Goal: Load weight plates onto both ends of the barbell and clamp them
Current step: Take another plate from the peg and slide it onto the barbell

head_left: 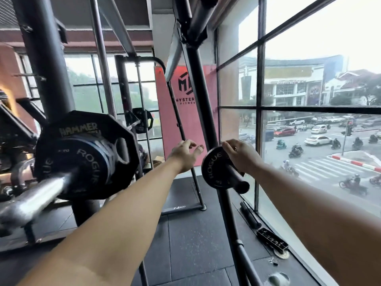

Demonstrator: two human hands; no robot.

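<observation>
Small plate (214,168): on rack peg (237,180), well apart from barbell (37,195), whose near end is already loaded.
Right hand (239,153): apparently gripping the plate's top rim.
Left hand (183,153): open, just beside.
Risk: a one-handed pull could let the plate slip and drop.

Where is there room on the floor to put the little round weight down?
The black rubber floor between the barbell and the slanted rack post is bare. Along the window sill it is crowded: a black box and clips. The right hand grips the small plate; the left hand is open beside it.
</observation>
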